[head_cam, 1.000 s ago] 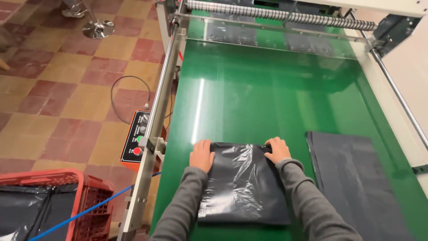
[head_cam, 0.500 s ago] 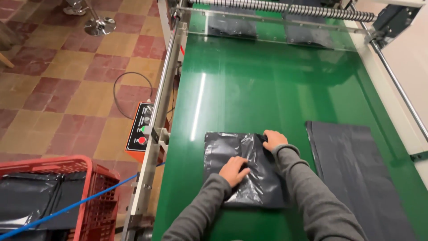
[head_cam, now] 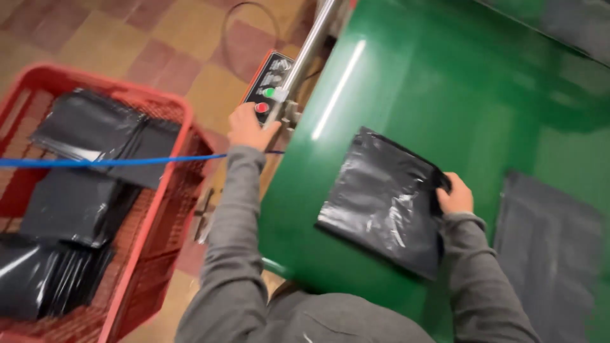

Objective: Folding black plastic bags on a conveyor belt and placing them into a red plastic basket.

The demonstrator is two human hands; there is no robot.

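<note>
A shiny black plastic bag (head_cam: 381, 200) lies flat on the green conveyor belt (head_cam: 445, 95). My right hand (head_cam: 454, 194) rests on the bag's far right corner, fingers curled over its edge. Off the belt's left side, my left hand (head_cam: 248, 127) reaches the small control panel (head_cam: 267, 95) on the machine's rail, with its fingers at the red button, just below a green one. Both my arms are in grey sleeves.
A red plastic crate (head_cam: 152, 190) stands on the tiled floor to the left, holding several black bags. A blue cord (head_cam: 108, 162) runs across it. A larger flat grey bag (head_cam: 549, 248) lies on the belt at the right.
My left hand has left the black bag and moved left to the control panel. The view has swung left and down, bringing the red crate into sight. My right hand stays on the bag.
</note>
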